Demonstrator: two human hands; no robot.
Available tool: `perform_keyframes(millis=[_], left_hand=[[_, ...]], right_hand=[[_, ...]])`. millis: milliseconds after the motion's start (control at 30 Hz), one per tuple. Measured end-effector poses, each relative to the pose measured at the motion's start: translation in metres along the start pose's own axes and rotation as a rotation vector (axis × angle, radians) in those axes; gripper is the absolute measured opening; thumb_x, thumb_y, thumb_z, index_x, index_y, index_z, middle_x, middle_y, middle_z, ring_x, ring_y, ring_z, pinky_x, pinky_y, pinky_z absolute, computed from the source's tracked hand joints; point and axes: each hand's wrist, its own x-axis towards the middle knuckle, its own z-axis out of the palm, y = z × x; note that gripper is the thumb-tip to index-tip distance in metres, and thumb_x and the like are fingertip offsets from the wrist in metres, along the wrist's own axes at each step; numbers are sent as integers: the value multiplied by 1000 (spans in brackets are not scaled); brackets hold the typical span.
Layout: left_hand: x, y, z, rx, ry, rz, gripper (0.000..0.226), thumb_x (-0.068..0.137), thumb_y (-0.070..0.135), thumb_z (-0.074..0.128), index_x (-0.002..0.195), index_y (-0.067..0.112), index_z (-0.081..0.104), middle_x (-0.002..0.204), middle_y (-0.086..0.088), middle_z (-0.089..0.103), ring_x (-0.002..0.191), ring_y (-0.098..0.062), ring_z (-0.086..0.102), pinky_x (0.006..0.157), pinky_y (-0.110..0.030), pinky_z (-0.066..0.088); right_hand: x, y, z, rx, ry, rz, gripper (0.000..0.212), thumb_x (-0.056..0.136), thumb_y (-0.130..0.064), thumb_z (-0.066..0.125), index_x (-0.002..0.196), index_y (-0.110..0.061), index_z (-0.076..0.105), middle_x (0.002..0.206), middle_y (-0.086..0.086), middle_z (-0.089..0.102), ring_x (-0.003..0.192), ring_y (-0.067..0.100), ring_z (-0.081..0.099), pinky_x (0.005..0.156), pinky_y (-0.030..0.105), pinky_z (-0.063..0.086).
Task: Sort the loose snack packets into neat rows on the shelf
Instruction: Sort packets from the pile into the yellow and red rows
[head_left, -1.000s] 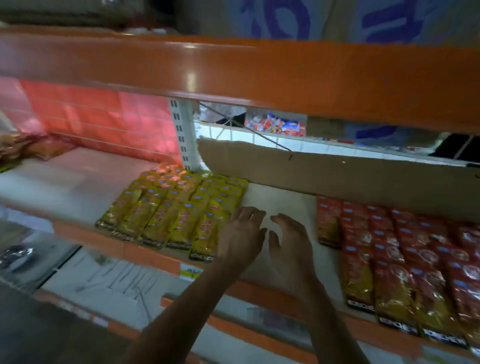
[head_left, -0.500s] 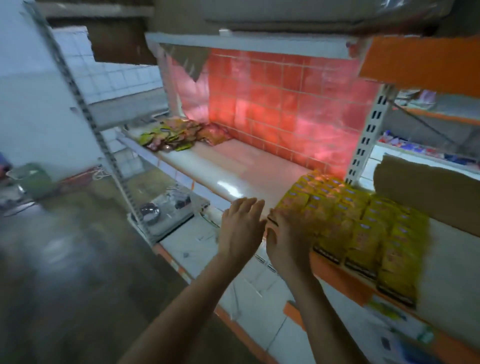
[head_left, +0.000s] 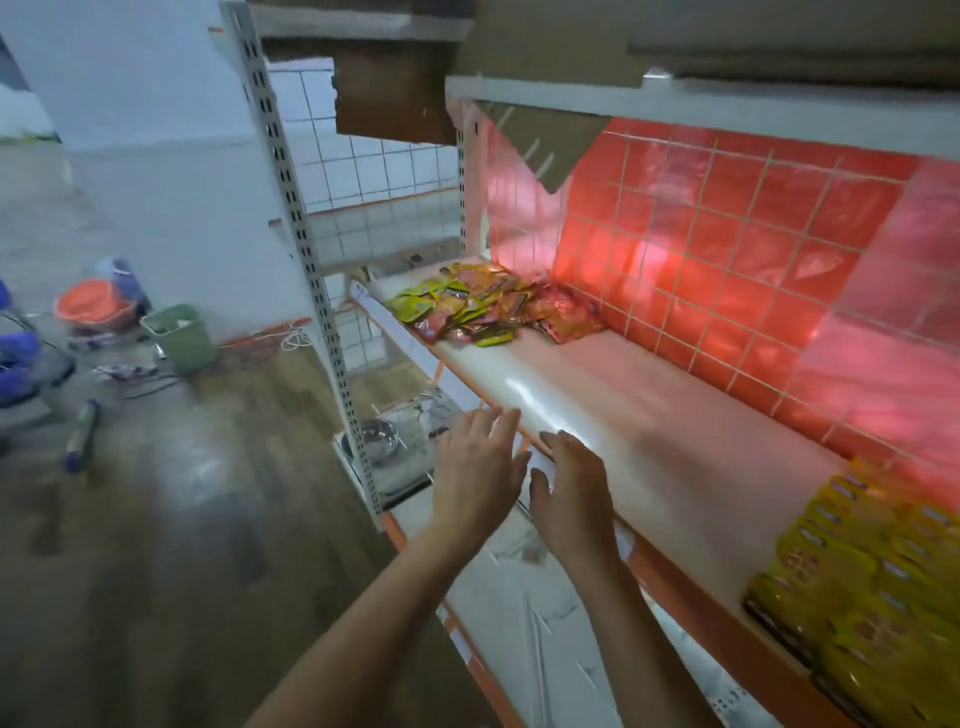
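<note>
Item: loose snack packets (head_left: 478, 306), a mixed heap at the far left end of the shelf (head_left: 597, 405), against the red tiled back (head_left: 727, 234).
Yellow rows (head_left: 872, 587): laid neatly at the right end.
Left hand (head_left: 478, 467), right hand (head_left: 569, 493): both slack-fingered, holding nothing, at the front edge (contact unclear), well apart from the heap.
Risk: a hasty scoop would likely slide glossy packets off the shelf's open end or front lip.
</note>
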Motion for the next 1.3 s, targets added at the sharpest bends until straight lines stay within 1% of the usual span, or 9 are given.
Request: perform_keyframes(millis=[100, 300, 467, 700, 867, 1000, 1100, 1200, 1300], left_hand=[[42, -30, 8, 35, -33, -48, 48, 76, 30, 70, 119, 11, 58, 114, -10, 63, 106, -34, 58, 85, -47, 50], [120, -74, 28, 69, -88, -119, 58, 85, 36, 64, 135, 12, 48, 132, -10, 52, 122, -33, 46, 98, -44, 42], [154, -104, 40, 78, -93, -158, 51, 87, 34, 63, 129, 9, 52, 128, -10, 57, 119, -33, 47, 96, -43, 41], [221, -160, 59, 49, -127, -216, 52, 91, 35, 56, 136, 11, 45, 133, -10, 52, 126, -30, 40, 100, -38, 35], [265, -191, 74, 71, -235, -164, 55, 87, 45, 55, 129, 12, 46, 127, -8, 57, 124, -30, 42, 98, -37, 36], [285, -208, 86, 65, -360, -119, 65, 78, 61, 60, 122, 15, 48, 117, -6, 61, 117, -28, 48, 89, -37, 43], [291, -219, 91, -3, -365, -85, 69, 75, 63, 61, 122, 14, 50, 113, -7, 61, 110, -29, 49, 84, -35, 41], [294, -230, 96, -66, -331, -47, 73, 71, 65, 64, 122, 14, 51, 115, -5, 60, 107, -27, 51, 88, -33, 38], [297, -233, 97, -133, -293, -41, 73, 70, 62, 67, 123, 16, 48, 115, -2, 60, 107, -26, 53, 86, -35, 41]], right_hand=[[50, -9, 24, 37, -15, -6, 40, 83, -4, 62, 123, -2, 59, 126, 14, 59, 120, 33, 51, 103, 36, 37], [133, -15, 58, 43, -85, 8, 44, 89, -10, 59, 132, -5, 51, 136, 11, 52, 127, 28, 45, 105, 29, 30], [171, -12, 76, 37, -129, 67, 44, 91, -14, 57, 134, -8, 48, 134, 10, 52, 125, 27, 45, 103, 30, 31], [239, -17, 108, 16, -58, 113, 39, 87, -10, 59, 126, -8, 55, 123, 12, 58, 117, 30, 51, 94, 35, 38], [283, -30, 135, -17, 46, 155, 36, 82, -4, 58, 118, -7, 60, 112, 15, 62, 106, 34, 55, 86, 37, 41], [314, -45, 156, -67, 73, 149, 47, 81, 2, 53, 124, -16, 59, 113, 10, 63, 109, 30, 54, 87, 33, 39], [329, -49, 171, -91, 93, 201, 52, 81, 6, 50, 125, -19, 59, 118, 6, 64, 115, 28, 52, 92, 30, 38], [335, -50, 179, -163, 93, 273, 50, 81, -2, 58, 127, -22, 59, 119, 4, 64, 117, 26, 51, 100, 31, 35], [340, -49, 180, -130, 92, 380, 46, 82, -10, 63, 126, -23, 60, 111, 8, 66, 113, 27, 53, 93, 31, 40]])
